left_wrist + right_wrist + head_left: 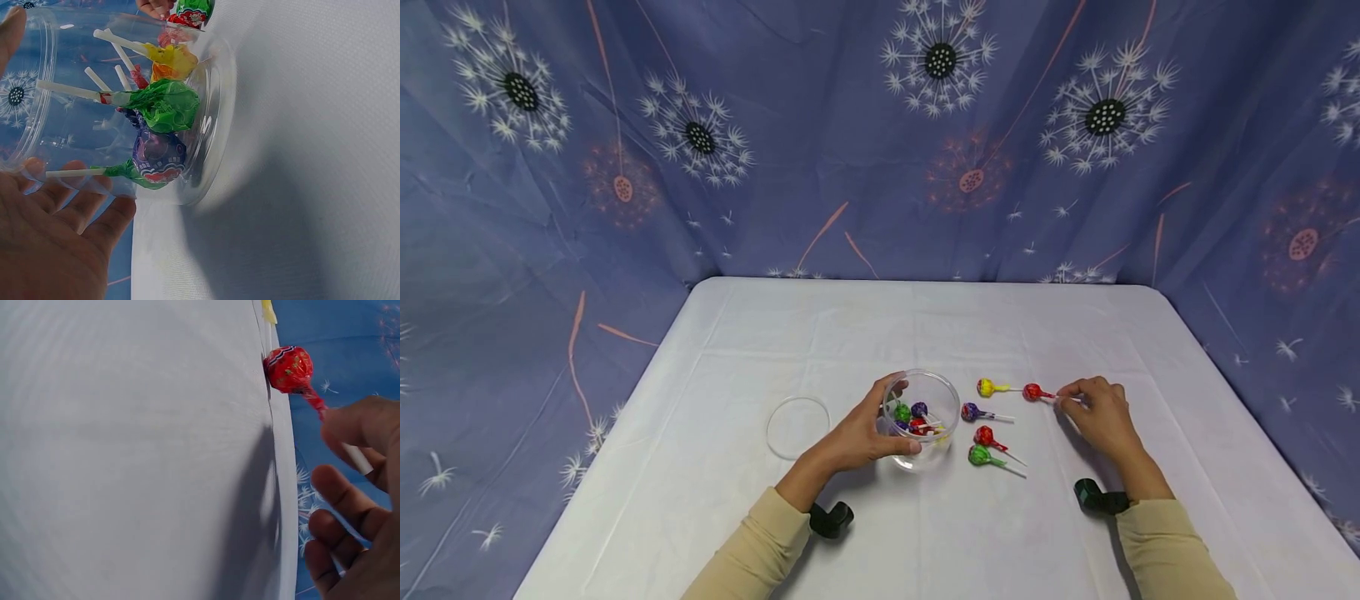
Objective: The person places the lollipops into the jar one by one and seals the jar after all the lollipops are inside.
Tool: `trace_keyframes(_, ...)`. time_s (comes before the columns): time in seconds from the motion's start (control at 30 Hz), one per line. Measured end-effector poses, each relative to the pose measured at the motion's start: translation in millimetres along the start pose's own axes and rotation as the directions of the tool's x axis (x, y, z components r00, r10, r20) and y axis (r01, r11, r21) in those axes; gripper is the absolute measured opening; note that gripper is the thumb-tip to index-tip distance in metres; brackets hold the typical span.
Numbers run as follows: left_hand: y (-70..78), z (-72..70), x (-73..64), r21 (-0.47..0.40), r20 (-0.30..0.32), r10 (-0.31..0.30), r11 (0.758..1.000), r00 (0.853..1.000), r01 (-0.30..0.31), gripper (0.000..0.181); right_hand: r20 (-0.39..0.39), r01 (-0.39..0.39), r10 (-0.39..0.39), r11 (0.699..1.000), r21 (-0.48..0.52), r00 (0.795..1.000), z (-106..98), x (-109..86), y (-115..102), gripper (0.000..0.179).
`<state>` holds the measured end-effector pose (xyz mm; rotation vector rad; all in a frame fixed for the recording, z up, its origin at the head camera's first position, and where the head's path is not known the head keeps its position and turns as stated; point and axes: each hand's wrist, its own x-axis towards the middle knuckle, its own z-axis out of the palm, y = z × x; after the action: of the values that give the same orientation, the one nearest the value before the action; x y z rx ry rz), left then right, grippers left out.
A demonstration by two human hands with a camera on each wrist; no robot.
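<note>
The red lollipop (pixel 1033 392) lies flat on the white table (pixel 737 350), long axis across it, head pointing left toward the yellow lollipop (pixel 986 387), stick running right. The right hand (pixel 1097 414) reaches in from the right, thumb and forefinger pinching the stick, the other fingers curled loosely beneath. The left hand (pixel 857 433) wraps the clear jar (pixel 925 417), fingers curled round its wall. Inside it, the lollipops overlap and can't be counted. Most of the stick is hidden by fingertips.
</note>
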<state>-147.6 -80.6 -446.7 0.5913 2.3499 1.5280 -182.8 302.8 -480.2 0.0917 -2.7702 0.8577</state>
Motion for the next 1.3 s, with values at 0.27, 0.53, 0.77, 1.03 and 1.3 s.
trace_keyframes(0.27,1.8,-0.1,-0.5,0.005,0.004,0.006,1.0,1.0,-0.006,0.097,-0.042,0.005,-0.004,1.0,0.024,0.999,1,1.7,-11,0.013)
trace_keyframes(0.53,0.0,0.3,0.3,0.0,0.001,-0.008,1.0,1.0,0.008,0.097,-0.076,0.018,-0.015,0.999,0.044,0.997,0,5.1,-26,0.01)
trace_keyframes(0.77,0.1,-0.2,0.6,0.01,0.0,-0.005,1.0,1.0,0.005,0.097,-0.067,0.036,-0.031,0.997,0.062,0.997,-5,7.6,-45,0.008)
trace_keyframes(1.03,-0.3,-0.3,0.4,0.004,0.001,-0.004,1.0,1.0,0.004,0.098,-0.121,0.138,-0.126,0.986,0.095,0.985,-15,8.3,-85,0.004)
trace_keyframes(1.3,-0.2,-0.2,0.4,0.016,-0.002,-0.008,1.0,1.0,0.008,0.098,-0.134,0.21,-0.19,0.965,0.155,0.973,-22,7.4,-123,0.005)
